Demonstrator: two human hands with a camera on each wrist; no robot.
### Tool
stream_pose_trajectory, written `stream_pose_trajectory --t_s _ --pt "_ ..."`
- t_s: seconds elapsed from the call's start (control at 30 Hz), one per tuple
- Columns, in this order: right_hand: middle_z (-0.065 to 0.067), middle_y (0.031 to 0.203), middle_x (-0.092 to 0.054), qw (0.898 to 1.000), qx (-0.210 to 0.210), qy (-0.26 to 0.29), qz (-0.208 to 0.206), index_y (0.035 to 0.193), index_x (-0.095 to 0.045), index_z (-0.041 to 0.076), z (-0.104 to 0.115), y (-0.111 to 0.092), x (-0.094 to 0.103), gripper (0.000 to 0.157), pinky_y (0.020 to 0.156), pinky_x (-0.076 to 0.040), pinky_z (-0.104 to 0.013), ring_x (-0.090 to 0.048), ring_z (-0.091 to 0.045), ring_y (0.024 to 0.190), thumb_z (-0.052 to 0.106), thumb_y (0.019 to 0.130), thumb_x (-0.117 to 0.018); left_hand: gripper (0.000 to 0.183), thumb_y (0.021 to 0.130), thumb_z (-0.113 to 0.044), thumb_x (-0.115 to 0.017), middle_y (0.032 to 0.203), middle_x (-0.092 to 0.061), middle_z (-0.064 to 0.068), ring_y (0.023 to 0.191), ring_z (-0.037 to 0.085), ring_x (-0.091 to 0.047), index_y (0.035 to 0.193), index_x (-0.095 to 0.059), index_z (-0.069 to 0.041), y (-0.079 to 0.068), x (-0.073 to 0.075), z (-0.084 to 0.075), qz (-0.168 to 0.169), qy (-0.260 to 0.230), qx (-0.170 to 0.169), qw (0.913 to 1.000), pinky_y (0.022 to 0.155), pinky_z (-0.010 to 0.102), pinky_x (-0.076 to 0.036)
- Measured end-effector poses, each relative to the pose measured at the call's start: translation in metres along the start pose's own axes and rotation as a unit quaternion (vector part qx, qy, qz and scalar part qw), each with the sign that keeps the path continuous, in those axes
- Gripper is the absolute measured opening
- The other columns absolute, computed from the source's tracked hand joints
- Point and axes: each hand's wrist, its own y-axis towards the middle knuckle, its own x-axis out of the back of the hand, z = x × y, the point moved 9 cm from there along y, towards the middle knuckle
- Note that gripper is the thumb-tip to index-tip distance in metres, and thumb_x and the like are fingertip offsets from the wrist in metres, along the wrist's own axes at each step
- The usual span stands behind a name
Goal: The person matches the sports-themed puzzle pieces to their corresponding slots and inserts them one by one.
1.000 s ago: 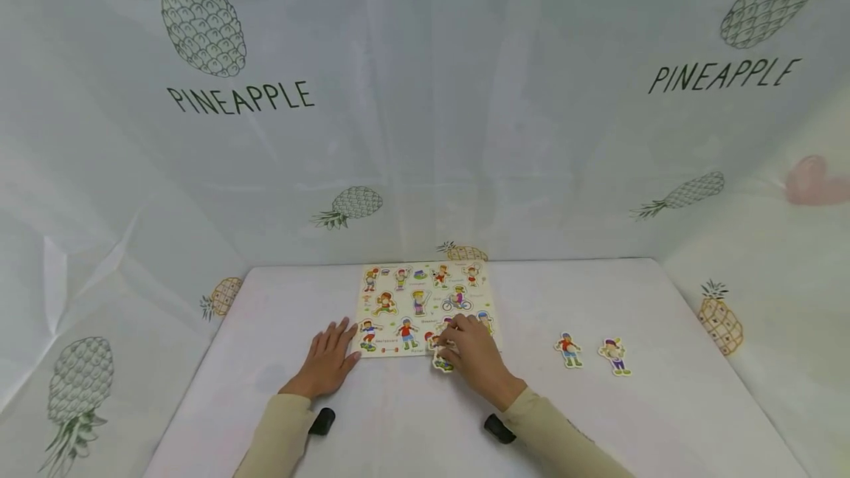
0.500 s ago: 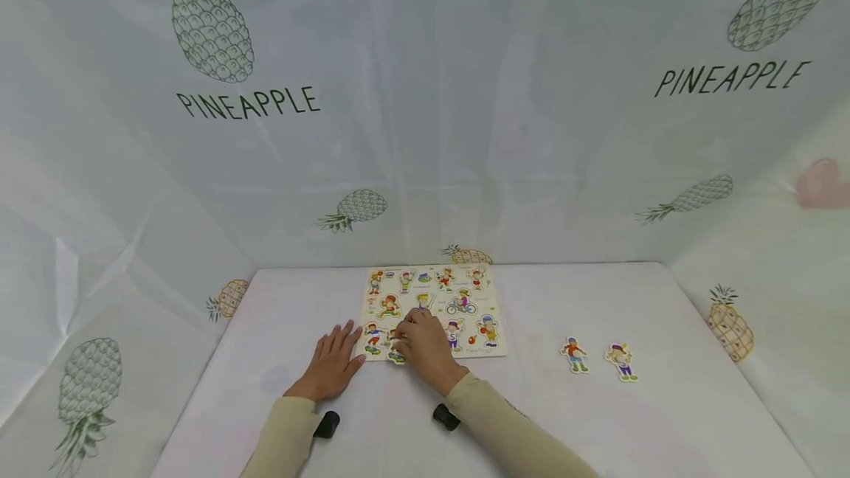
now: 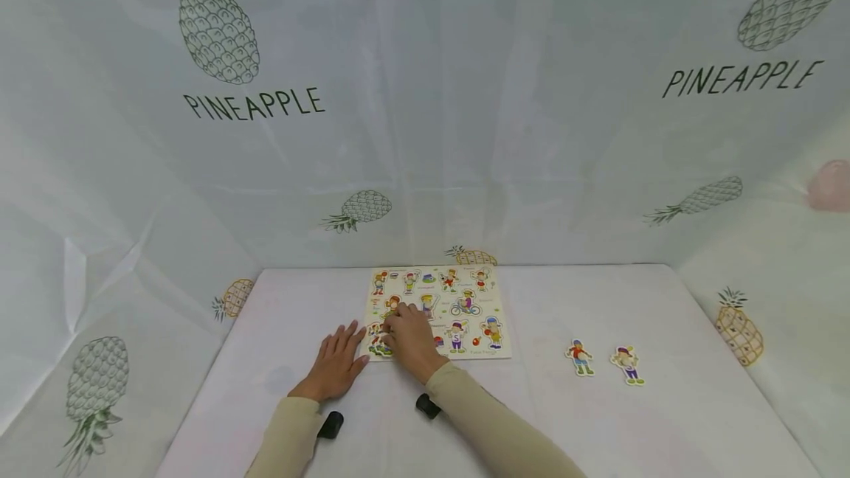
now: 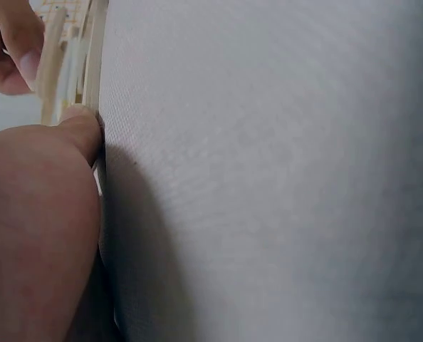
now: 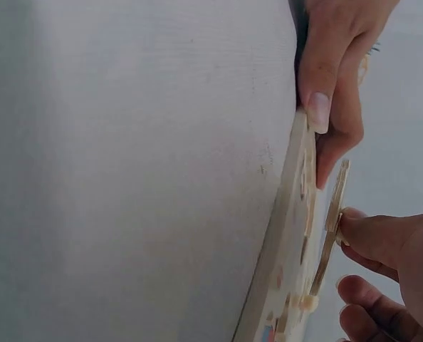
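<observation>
A pale wooden puzzle board (image 3: pixel 474 321) with printed sports figures lies flat at the back middle of the table. My right hand (image 3: pixel 413 341) is over its near left corner, thumb and fingers pinching a flat figure-shaped puzzle piece (image 5: pixel 331 221). In the right wrist view the piece stands tilted, just above the board's face; its picture is mostly hidden. My left hand (image 3: pixel 334 367) rests on the table with fingers spread, fingertips touching the board's left edge. The left wrist view shows its thumb (image 4: pixel 80 128) against the board's side.
Two loose puzzle pieces lie right of the board: a red-shirted figure (image 3: pixel 580 357) and one in purple trousers (image 3: pixel 627 365). A white pineapple-print sheet (image 3: pixel 465 131) hangs behind the table (image 3: pixel 544 419). Small black devices (image 3: pixel 330 425) sit at both wrists.
My right hand has moved left along the board's near edge, carrying the puzzle piece to the near left corner. The left hand stays at the board's edge; the head view has shifted slightly.
</observation>
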Motion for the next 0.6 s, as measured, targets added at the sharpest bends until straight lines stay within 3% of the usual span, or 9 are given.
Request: stream_pose_trajectory --t_s 0.23,0.6 --pt "0.003 0.099 -0.065 0.999 -0.002 -0.038 0.019 0.090 -0.078 0.020 0.005 0.007 -0.011 0.013 0.081 -0.052 -0.031 -0.060 -0.016 0.093 0.030 0.089 -0.087 0.061 0.111 -0.030 -0.054 0.169 -0.028 0.028 0.156 0.056 -0.020 0.159 -0.038 0.003 0.001 0.000 0.000 0.009 -0.002 0.009 0.9999 0.123 0.073 -0.015" --pt "0.003 0.095 -0.064 0.999 -0.013 -0.025 0.014 0.086 -0.076 0.019 0.009 0.014 -0.021 0.015 0.079 -0.050 -0.031 -0.058 -0.016 0.092 0.029 0.088 -0.088 0.061 0.109 -0.030 -0.056 0.170 -0.029 0.027 0.156 0.054 -0.020 0.159 -0.039 0.003 0.000 0.000 0.000 0.006 0.000 0.019 0.9998 0.124 0.072 -0.014"
